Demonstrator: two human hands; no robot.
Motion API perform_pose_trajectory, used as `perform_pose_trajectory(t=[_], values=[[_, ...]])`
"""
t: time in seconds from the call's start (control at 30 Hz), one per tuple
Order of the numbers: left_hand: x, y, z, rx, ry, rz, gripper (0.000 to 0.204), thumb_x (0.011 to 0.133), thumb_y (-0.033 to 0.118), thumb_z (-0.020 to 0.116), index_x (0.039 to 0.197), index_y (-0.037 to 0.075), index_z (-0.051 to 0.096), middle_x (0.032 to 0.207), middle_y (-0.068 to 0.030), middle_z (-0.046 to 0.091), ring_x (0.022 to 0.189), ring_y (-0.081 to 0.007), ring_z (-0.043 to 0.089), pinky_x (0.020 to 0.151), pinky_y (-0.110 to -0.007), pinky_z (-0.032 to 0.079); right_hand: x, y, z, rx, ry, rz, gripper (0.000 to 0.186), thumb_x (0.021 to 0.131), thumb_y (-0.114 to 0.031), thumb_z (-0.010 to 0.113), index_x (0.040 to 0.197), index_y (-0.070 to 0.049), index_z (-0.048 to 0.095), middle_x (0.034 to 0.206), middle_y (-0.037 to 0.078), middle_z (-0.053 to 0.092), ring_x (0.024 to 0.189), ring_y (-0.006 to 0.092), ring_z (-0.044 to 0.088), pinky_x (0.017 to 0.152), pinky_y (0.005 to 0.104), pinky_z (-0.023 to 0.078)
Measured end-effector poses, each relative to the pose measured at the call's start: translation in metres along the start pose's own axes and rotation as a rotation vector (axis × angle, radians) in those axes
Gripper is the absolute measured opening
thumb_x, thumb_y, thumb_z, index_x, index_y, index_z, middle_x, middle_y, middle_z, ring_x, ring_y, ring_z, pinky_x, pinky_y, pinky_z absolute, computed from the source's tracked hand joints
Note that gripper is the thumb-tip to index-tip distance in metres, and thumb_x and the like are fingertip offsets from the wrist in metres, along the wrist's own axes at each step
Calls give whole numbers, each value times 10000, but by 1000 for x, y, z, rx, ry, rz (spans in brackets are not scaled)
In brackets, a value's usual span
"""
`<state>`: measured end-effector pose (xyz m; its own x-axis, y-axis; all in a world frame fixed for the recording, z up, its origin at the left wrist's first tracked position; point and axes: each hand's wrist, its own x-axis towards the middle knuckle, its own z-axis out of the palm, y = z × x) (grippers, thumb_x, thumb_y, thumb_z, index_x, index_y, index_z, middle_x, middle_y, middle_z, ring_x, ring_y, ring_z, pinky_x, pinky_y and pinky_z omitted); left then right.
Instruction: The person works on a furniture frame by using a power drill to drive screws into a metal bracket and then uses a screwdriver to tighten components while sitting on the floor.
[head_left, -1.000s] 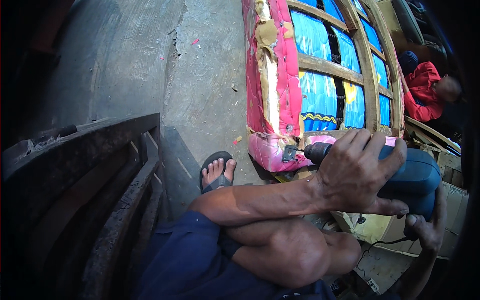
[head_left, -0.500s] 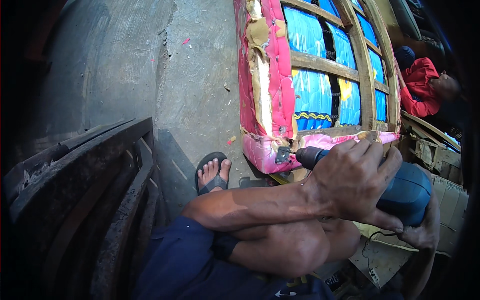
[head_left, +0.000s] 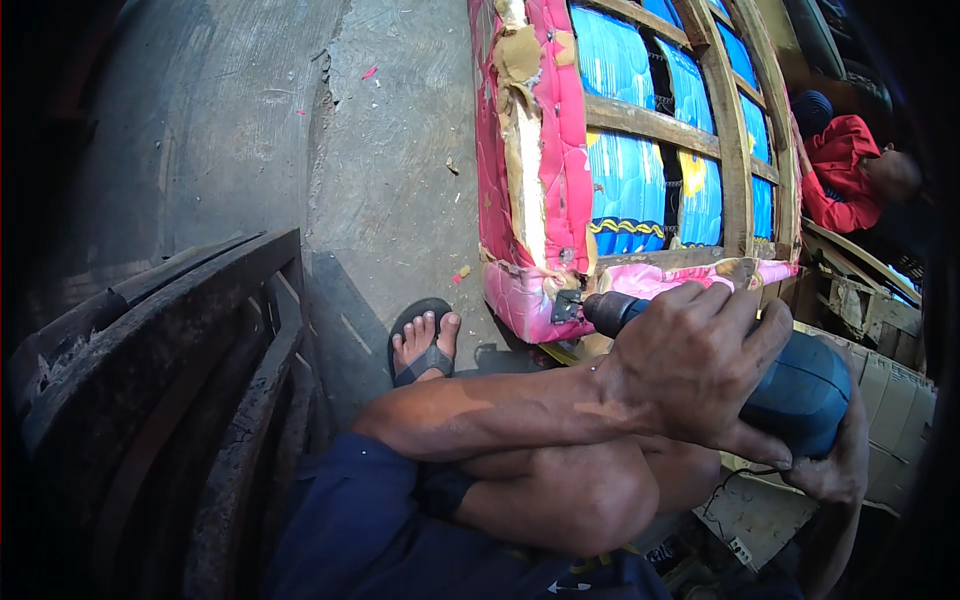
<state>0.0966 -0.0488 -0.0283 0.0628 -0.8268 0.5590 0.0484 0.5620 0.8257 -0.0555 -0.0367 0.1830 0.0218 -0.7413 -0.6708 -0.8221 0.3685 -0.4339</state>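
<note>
A teal and black corded power drill (head_left: 800,390) lies across in front of me, its black chuck (head_left: 607,313) pointing left. My left hand (head_left: 690,360) is wrapped over the front of the drill's body. Around its rear, partly hidden behind the body, my right hand (head_left: 840,455) grips it. The chuck is right up against a small dark metal plate (head_left: 566,306) on the lower corner of a pink padded frame (head_left: 540,310). The bit hardly shows, so I cannot tell how deep it sits.
Wooden slats (head_left: 655,125) cross the frame over blue patterned fabric (head_left: 625,180). A person in a red shirt (head_left: 845,175) is beyond it at right. A dark slatted wooden piece (head_left: 150,330) stands at left. Flattened cardboard (head_left: 895,410) lies at right. My sandalled foot (head_left: 422,345) rests on concrete.
The drill and both hands have shifted slightly left, bringing the chuck closer to the metal plate. Less of the bit shows now. The grip is the same.
</note>
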Motion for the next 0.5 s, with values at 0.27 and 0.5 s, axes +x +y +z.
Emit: perform_pose_trajectory(t=[0.27, 0.5], values=[[-4, -4, -5, -18, -12, 7, 1014, 656, 832, 752, 1114, -63, 614, 836, -144, 618, 688, -304, 668, 635, -408, 546, 0, 0, 6, 96, 0, 3, 986, 797, -61, 816, 1609, -25, 258, 1460, 211, 540, 1339, 326, 575, 1110, 434, 471], [-4, -7, -10, -16, 7, 5, 1019, 640, 834, 763, 1106, -62, 627, 823, -131, 619, 686, -296, 667, 633, -399, 545, 8, 5, 16, -119, 93, -16, 952, 721, -206, 838, 1518, 22, 368, 1364, 216, 601, 1255, 327, 632, 1051, 440, 510]])
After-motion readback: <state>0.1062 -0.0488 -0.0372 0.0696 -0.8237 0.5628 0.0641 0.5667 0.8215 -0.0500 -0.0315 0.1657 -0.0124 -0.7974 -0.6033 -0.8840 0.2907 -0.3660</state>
